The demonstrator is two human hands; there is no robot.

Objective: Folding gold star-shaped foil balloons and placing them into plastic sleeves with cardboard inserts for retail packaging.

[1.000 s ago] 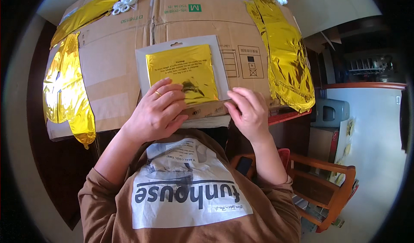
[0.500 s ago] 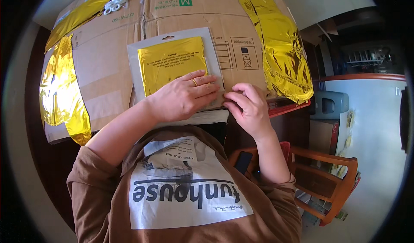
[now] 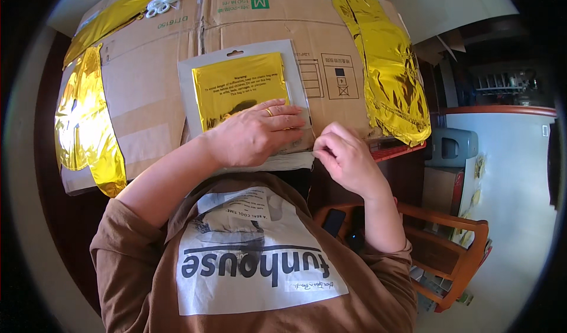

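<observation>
A flat, clear plastic bag (image 3: pixel 298 76) with a hang hole lies on the cardboard, holding a folded gold foil piece (image 3: pixel 236 82) with dark print. My left hand (image 3: pixel 254 135), wearing a ring, rests flat over the bag's lower part, fingers stretched together toward its right edge. The bag's near edge is partly hidden under that hand. Just off the bag's lower right corner, my right hand (image 3: pixel 348 159) pinches with thumb and forefinger. Whatever lies between those fingertips is too small to name; a thin pale line runs up from them along the bag's edge.
Flattened cardboard (image 3: pixel 147 97) covers the work surface. Gold foil balloons lie at its left (image 3: pixel 85 120) and right (image 3: pixel 393 73) sides. A white ringed bundle (image 3: pixel 163 2) sits at the far left. A wooden chair (image 3: pixel 455 221) and a phone (image 3: pixel 333 221) are at my right.
My right hand has shifted slightly right and toward me, still pinching. The left hand keeps lying on the bag. The whole view has moved a little.
</observation>
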